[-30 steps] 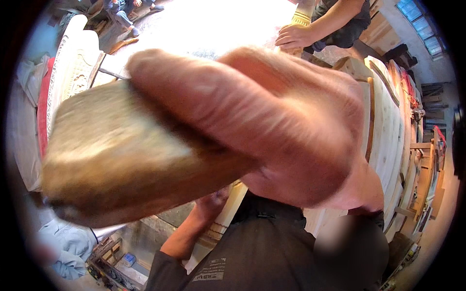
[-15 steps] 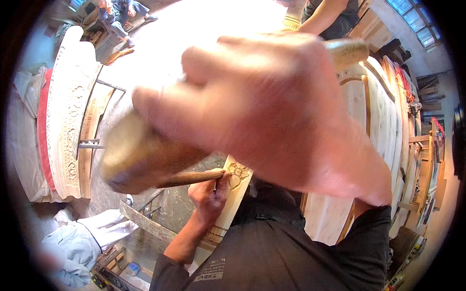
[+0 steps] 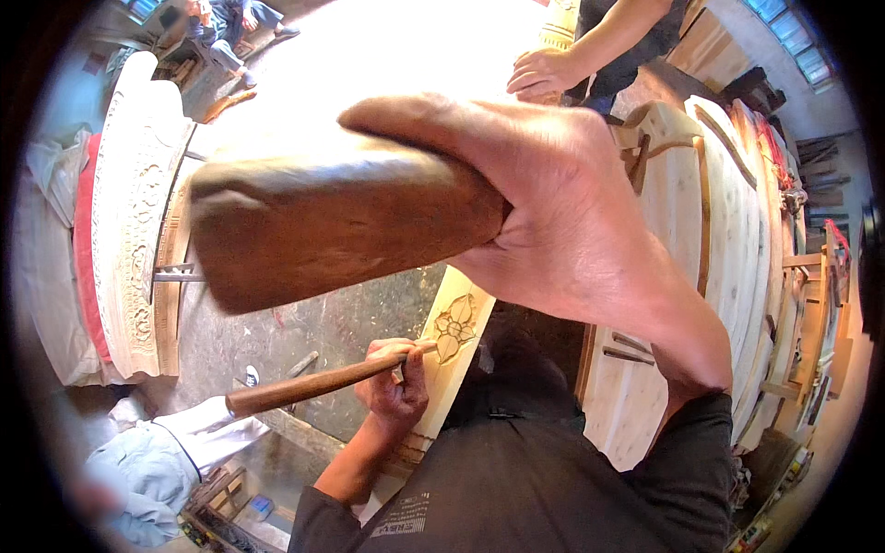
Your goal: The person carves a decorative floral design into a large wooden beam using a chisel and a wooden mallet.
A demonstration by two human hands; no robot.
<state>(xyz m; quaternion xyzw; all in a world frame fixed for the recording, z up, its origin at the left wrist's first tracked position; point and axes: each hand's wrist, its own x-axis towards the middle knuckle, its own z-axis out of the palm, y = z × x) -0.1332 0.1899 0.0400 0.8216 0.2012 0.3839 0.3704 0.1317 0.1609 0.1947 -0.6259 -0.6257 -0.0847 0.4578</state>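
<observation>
My right hand (image 3: 562, 194), raised close to the camera, grips a thick brown wooden mallet (image 3: 332, 226) that points to the left. My left hand (image 3: 395, 382) pinches a carving chisel (image 3: 304, 387) near its lower end. The chisel's long wooden handle slants down to the left, away from the board. Its working end lies beside a flower pattern (image 3: 454, 323) cut in relief on a pale wooden board (image 3: 466, 284). The chisel's blade is hidden by my fingers. The mallet hangs above and apart from the chisel handle.
A carved pale panel (image 3: 143, 240) stands at left on a metal frame. Long pale planks (image 3: 668, 240) lie at right with two thin tools (image 3: 630, 350) on them. One person's hand (image 3: 544, 72) rests at the far side. A person in light clothing (image 3: 147, 470) is at lower left.
My right hand has turned and lifted the mallet away from the chisel. The chisel handle has swung lower to the left. The other person's hand has come into sight at the far side.
</observation>
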